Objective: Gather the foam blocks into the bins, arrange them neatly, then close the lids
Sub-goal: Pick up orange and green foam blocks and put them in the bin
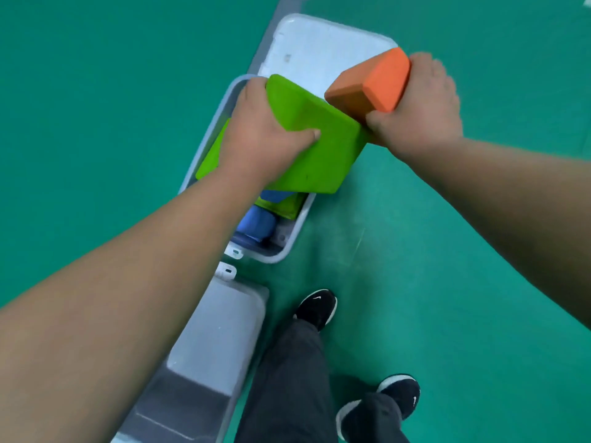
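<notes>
My left hand (pixel 262 132) grips a large green foam block (pixel 319 145), held tilted over the open clear bin (pixel 297 238). Beside it, my right hand (pixel 419 107) grips an orange foam block (pixel 371 83) above the bin's far right edge, its corner touching the green one. Inside the bin lie another green block (pixel 209 158), a blue block (pixel 256 223) and a further green piece (pixel 281 206), mostly hidden by my arm and the held block. The bin's lid (pixel 319 49) lies open on the floor behind it.
A second bin (pixel 204 346) with its lid on stands on the green floor (pixel 447 251) near my feet, in line with the open bin. My black shoes (pixel 316 308) and dark trousers are at the bottom centre. A grey floor stripe (pixel 287 8) runs under the bins.
</notes>
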